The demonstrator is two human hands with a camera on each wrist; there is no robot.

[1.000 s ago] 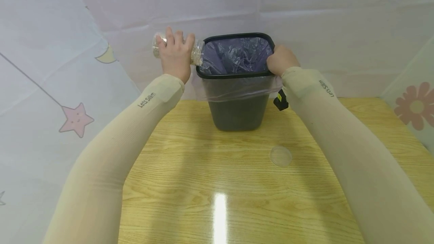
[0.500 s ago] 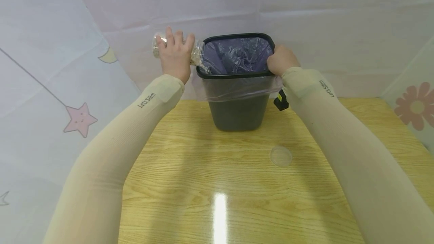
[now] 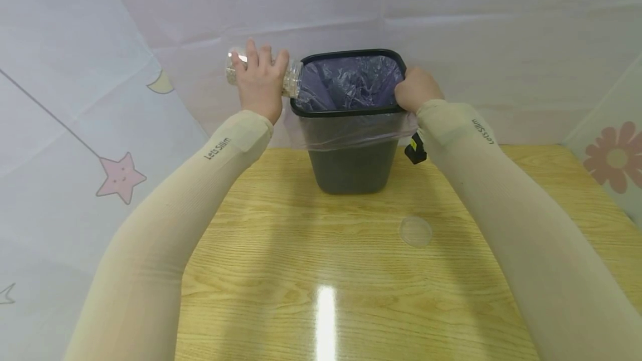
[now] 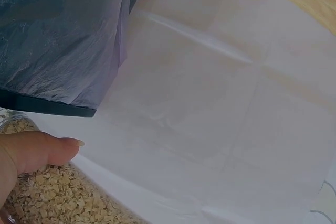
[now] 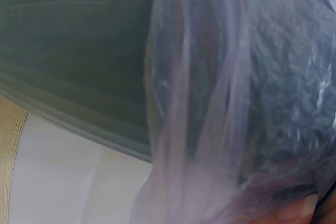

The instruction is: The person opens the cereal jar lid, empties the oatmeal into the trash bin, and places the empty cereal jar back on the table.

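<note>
A: Bottle (image 3: pixel 261 73) on its side at the bin (image 3: pixel 351 127) rim, mouth pointing in over the left edge. Left hand (image 3: pixel 259 83) is wrapped over the top of it, fingers curled round the clear plastic.

B: And the wrist view shows the fill: pale flakes, like oats (image 4: pixel 52 198), packed against the bottle wall, thumb (image 4: pixel 39 150) pressed on it, bin rim just above.

A: Right hand (image 3: pixel 415 89) is across on the other side, fingers curled over the bin's right rim, gripping it together with the liner (image 3: pixel 351 79).

B: Liner's a thin purple bag, folded out over the rim and hanging down the outside. Up close from the right wrist it is all crinkled film against the dark wall.

A: Bin stands at the far edge of the wooden worktop (image 3: pixel 301 272), close to the white cloth backdrop (image 3: pixel 501 43).

B: One more item: a small clear round lid (image 3: pixel 415 231) lying flat on the worktop, nearer the camera, well apart from the bin.

A: Both forearms in beige sleeves (image 3: pixel 190 205).
</note>
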